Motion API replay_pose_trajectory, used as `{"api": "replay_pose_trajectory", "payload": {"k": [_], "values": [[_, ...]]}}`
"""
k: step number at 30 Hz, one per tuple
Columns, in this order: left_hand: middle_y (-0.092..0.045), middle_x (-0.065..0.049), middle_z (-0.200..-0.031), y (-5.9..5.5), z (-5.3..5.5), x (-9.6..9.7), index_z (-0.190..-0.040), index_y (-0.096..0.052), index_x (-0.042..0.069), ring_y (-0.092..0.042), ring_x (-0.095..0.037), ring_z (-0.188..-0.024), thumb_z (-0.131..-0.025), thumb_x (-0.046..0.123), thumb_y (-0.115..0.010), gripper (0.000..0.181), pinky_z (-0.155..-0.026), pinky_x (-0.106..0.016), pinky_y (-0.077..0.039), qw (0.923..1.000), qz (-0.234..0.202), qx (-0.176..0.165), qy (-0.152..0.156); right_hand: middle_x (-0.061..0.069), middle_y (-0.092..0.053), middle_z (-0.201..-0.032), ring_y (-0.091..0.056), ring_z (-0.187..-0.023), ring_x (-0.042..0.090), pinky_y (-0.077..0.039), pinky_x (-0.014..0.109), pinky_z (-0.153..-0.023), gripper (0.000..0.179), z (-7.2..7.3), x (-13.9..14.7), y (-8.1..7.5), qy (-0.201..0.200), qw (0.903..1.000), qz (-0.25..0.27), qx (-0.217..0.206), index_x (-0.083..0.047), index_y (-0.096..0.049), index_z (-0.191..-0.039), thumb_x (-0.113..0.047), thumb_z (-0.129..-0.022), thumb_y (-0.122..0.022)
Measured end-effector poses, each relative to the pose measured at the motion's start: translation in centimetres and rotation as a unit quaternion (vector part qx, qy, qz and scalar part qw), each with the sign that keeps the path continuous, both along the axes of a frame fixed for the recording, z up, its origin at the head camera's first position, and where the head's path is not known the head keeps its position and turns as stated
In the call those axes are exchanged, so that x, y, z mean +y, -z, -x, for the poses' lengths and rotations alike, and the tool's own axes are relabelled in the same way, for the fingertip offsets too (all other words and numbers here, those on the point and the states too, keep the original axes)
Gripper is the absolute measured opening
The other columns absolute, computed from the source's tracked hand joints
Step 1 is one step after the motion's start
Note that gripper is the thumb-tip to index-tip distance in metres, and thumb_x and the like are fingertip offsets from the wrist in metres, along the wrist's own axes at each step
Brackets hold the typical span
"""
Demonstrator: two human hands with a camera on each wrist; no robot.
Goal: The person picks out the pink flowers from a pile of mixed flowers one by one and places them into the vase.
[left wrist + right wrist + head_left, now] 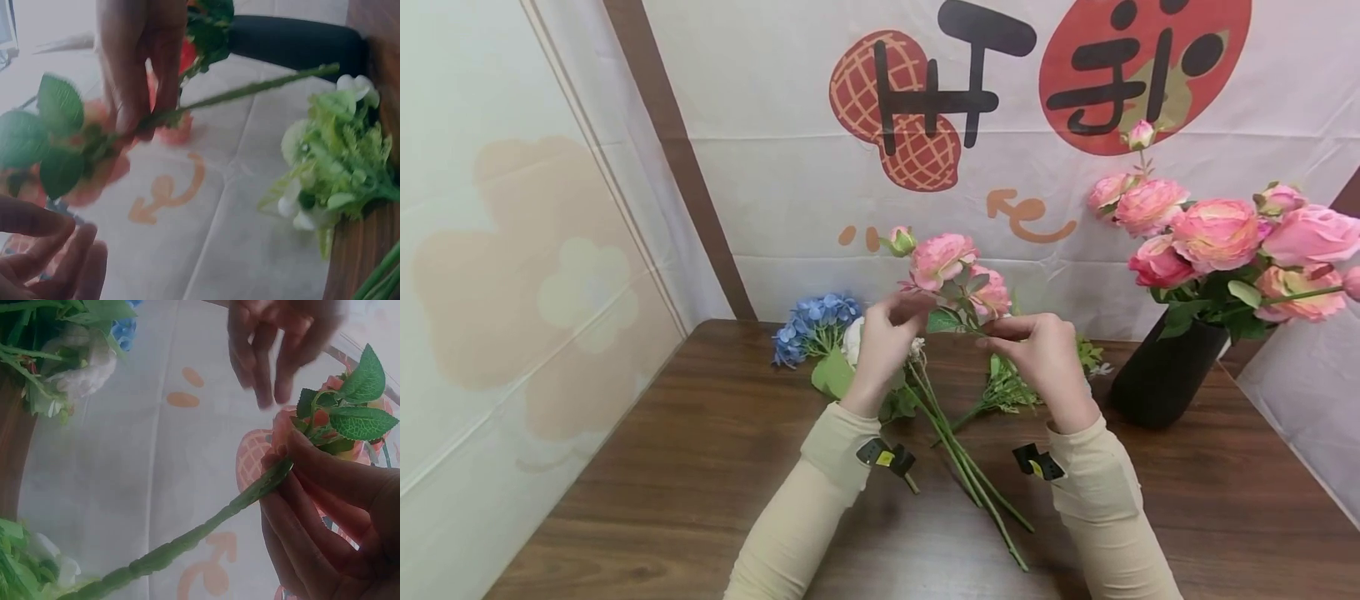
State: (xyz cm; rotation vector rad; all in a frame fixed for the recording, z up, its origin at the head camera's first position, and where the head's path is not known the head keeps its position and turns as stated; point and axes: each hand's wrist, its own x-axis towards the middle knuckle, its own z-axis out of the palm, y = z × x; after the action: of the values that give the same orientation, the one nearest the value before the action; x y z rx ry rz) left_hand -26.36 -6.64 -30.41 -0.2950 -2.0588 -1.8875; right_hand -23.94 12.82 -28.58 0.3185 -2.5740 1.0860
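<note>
My right hand (1051, 354) pinches the thick green stem (187, 542) of a pink flower spray (943, 260) between thumb and fingers, just below its leaves (365, 422). Two full blooms and a green-tipped bud (901, 242) show on the spray, held up above the table. Close beside the blooms is my left hand (891, 337), its fingers loosely extended; in the right wrist view those fingers (265, 369) point down at the blooms with a gap. In the left wrist view the left thumb and fingers are near each other, with nothing visible between them.
A black vase (1165, 375) with several pink flowers (1217, 233) stands at the right. On the brown table (647, 500) lie blue hydrangeas (816, 321), a white flower (853, 340), long green stems (977, 475) and a green sprig (1011, 387). A printed cloth (760, 167) hangs behind.
</note>
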Motion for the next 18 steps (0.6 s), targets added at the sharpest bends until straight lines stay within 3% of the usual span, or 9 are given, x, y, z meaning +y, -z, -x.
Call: {"api": "replay_pose_trajectory", "payload": {"k": [6,18], "values": [[-0.068,-0.015,-0.097,-0.1,0.3,-1.7,-0.099,-0.070,0.004,-0.060,-0.014,-0.082,-0.088,0.006,-0.063,0.014,-0.072,-0.025,-0.048,0.9991,-0.009,-0.004,-0.041,0.005,-0.075,-0.089,-0.069,-0.084,0.021,-0.049,0.030,-0.063,0.017,-0.1,0.6,-0.5,0.011,0.9999,0.010,0.001,-0.018,-0.078,-0.091,-0.028,-0.077,-0.078],[-0.067,-0.015,-0.098,1.1,0.8,-3.5,-0.098,-0.070,0.002,-0.059,-0.018,-0.087,-0.088,0.006,-0.061,0.014,-0.075,-0.026,-0.046,0.9970,0.000,-0.010,-0.077,0.004,-0.075,-0.090,-0.069,-0.086,0.022,-0.052,0.035,-0.068,0.018,-0.1,1.3,-0.8,0.025,0.9993,0.020,0.017,-0.017,-0.078,-0.093,-0.027,-0.078,-0.078]]}}
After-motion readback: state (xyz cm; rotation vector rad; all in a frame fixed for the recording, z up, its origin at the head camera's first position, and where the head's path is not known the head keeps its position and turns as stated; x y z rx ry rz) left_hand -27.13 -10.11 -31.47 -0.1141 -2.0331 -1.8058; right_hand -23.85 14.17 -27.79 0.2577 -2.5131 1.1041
